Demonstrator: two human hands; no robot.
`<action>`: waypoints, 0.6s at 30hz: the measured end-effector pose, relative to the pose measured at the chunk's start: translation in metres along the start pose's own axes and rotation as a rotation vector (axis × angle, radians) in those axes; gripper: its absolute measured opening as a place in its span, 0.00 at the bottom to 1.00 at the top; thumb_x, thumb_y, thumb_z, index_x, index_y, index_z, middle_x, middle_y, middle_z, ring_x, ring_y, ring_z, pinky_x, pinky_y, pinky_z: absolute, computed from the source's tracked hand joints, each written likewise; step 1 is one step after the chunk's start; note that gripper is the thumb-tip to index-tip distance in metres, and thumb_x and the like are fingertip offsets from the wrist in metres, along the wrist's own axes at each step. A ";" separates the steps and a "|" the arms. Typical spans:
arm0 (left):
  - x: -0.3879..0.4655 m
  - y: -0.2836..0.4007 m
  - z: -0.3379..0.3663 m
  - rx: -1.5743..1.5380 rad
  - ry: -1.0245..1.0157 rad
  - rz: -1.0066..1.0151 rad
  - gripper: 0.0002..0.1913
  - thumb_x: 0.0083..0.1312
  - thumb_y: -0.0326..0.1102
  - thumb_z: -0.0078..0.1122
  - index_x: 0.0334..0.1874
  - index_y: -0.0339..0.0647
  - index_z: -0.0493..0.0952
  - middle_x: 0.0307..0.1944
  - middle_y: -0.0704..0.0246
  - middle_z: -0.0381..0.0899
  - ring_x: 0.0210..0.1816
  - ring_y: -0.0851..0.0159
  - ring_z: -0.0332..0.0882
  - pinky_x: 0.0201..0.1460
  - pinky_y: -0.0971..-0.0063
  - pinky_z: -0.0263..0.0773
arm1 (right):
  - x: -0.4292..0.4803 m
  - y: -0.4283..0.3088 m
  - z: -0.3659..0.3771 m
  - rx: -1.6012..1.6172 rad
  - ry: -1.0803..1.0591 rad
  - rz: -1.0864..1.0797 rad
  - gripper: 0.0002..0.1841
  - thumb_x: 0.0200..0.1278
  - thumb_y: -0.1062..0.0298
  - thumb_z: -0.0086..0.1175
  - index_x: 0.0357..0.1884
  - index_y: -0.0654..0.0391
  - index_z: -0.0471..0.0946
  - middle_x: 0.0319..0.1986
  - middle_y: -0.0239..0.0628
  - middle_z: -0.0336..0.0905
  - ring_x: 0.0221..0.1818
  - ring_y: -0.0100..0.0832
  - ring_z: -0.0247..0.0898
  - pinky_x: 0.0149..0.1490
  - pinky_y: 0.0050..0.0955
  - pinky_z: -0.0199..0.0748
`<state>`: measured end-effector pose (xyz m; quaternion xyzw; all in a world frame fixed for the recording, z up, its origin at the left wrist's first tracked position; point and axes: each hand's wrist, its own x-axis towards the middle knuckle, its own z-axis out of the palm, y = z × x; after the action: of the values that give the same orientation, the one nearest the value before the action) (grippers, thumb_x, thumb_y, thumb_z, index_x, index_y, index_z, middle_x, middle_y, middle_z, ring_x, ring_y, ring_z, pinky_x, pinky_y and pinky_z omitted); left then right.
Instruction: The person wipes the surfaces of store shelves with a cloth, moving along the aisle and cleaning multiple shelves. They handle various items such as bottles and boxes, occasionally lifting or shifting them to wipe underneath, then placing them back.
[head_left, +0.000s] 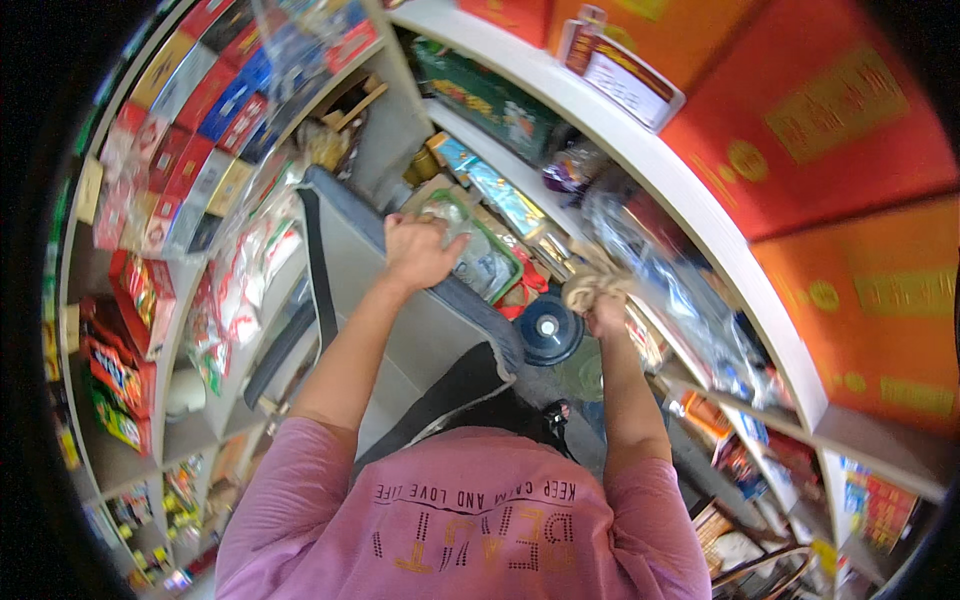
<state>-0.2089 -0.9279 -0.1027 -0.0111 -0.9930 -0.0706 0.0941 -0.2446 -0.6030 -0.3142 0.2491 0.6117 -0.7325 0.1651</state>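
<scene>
My left hand (421, 251) is on the blue-grey padded edge (476, 304) of a large grey fabric-lined panel or box (375, 300) with black trim, its fingers curled over the far side. A crumpled beige cloth (596, 289) is bunched in my right hand (606, 316), partly blurred. Just left of the cloth, the round top of a dark blue water jug (549, 328) shows. Between my hands and beyond the panel lies a green-rimmed tray (511, 281) containing clear plastic packaging (480, 259). Some red material (531, 281) lies beside that tray.
Shelving with a white curved edge (720, 292) runs along the right, with large red and orange boxes (810, 127) above and plastic-wrapped goods (675, 277) below. Left shelves carry small cartons (187, 165) and snack bags (116, 375). A price tag (622, 75) projects from the shelf edge.
</scene>
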 end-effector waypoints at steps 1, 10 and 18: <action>-0.001 0.001 -0.001 -0.026 0.000 -0.008 0.23 0.60 0.55 0.54 0.29 0.40 0.83 0.33 0.62 0.82 0.39 0.57 0.77 0.53 0.58 0.58 | -0.001 -0.009 0.024 -0.519 -0.113 -0.221 0.10 0.59 0.71 0.52 0.43 0.56 0.77 0.32 0.44 0.78 0.36 0.38 0.76 0.35 0.41 0.75; -0.002 0.003 -0.013 -0.115 -0.062 -0.023 0.23 0.59 0.56 0.55 0.33 0.39 0.82 0.37 0.64 0.80 0.43 0.58 0.74 0.55 0.58 0.57 | 0.057 -0.079 0.135 -1.910 -0.339 -1.028 0.25 0.58 0.71 0.47 0.60 0.59 0.67 0.64 0.60 0.56 0.63 0.55 0.56 0.62 0.47 0.60; -0.007 -0.003 0.000 -0.276 0.131 -0.016 0.20 0.58 0.52 0.58 0.33 0.39 0.81 0.35 0.66 0.78 0.42 0.60 0.71 0.55 0.57 0.57 | 0.090 -0.085 0.203 -1.906 -0.424 -1.220 0.22 0.63 0.70 0.42 0.58 0.71 0.66 0.62 0.69 0.56 0.63 0.61 0.54 0.67 0.51 0.54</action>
<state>-0.2019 -0.9313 -0.1044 -0.0115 -0.9657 -0.2076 0.1557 -0.3984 -0.7790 -0.2704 -0.4426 0.8957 0.0423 0.0041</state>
